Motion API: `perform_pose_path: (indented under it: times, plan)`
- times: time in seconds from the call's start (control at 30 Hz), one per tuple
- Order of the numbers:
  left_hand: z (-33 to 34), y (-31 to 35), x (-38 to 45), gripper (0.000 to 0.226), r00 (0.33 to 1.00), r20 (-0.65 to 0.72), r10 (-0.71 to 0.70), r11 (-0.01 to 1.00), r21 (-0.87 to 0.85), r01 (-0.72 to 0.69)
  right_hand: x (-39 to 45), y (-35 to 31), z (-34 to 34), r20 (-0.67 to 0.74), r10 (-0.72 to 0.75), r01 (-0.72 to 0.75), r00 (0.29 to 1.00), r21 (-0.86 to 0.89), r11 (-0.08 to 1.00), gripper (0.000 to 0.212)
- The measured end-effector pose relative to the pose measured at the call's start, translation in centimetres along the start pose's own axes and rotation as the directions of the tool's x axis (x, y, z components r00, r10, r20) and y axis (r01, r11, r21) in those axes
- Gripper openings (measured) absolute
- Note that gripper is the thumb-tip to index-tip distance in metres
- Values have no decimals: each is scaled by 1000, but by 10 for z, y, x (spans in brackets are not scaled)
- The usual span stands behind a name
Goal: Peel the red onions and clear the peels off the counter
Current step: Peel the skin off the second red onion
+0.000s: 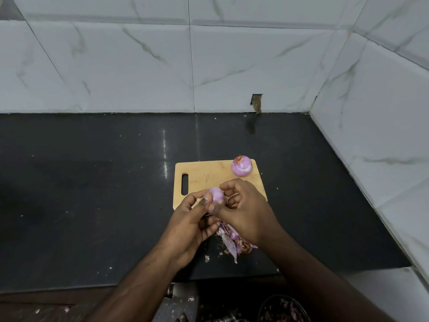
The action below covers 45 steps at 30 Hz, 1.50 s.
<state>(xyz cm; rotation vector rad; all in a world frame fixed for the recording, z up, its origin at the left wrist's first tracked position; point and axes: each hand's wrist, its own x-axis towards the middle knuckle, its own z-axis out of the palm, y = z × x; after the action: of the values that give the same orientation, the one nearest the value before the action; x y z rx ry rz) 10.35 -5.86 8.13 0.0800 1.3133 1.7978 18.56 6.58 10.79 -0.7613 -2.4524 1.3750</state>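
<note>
The left hand and right hand pinch a small onion with curled fingers over the cutting board's near edge. Peels lie at 6 o'clock; a peeled onion sits at the board's 1 o'clock corner.

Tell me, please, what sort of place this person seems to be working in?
Most likely a home kitchen. A dark stone counter runs into a corner of marble-look wall tiles, and a wooden cutting board lies on it with a peeled red onion and a pile of peels nearby.
</note>
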Motion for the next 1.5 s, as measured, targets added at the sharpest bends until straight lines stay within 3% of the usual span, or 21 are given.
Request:
perform_pose_path:
  times: [0.1, 0.3, 0.53, 0.67, 0.87, 1.0, 1.1, 1.23, 1.3, 1.4, 1.5]
  plan:
    - [0, -1, -2, 15, 1000, 28, -2, 999, -42, 3, 0, 3, 5, -64, 43, -33, 997, 148, 988, 36]
    - [-6, -1, -5, 35, 998, 63, 9, 996, -92, -3, 3, 9, 1, -50, 70, -42, 996, 428, 903, 19]
    - [-5, -2, -4, 36, 995, 101, 5, 991, -136, 9, 4, 13, -4, -40, 96, -62, 995, 516, 854, 17]
    - [-4, -1, -3, 30, 995, 99, 19, 988, -156, -3, -2, 13, 0, -55, 40, -12, 998, 434, 901, 16]
    - [-1, -5, -6, 29, 994, 101, 38, 989, -148, -23, -3, 13, -1, -107, 93, -16, 990, 565, 825, 22]
    - [1, -8, -6, 30, 993, 72, 93, 991, -100, -86, -2, 13, 4, -55, 224, -123, 973, 697, 706, 26]
    - [1, -10, -6, 34, 993, 58, 107, 989, -110, -100, -1, 10, 5, 47, 326, -226, 944, 812, 538, 24]
    - [4, -11, -6, 37, 994, 81, 77, 982, -181, -61, 0, 10, -2, 185, 356, -327, 916, 858, 395, 23]
    - [4, -10, -6, 39, 994, 91, 59, 978, -206, -39, -1, 14, -8, 162, 309, -302, 937, 818, 489, 25]
    - [2, -7, -6, 40, 995, 87, 49, 977, -213, -29, -2, 18, -21, 25, 101, -100, 995, 518, 849, 26]
    - [1, -5, -5, 43, 995, 91, 49, 979, -200, -30, -3, 20, -18, 65, -3, -17, 998, 297, 955, 37]
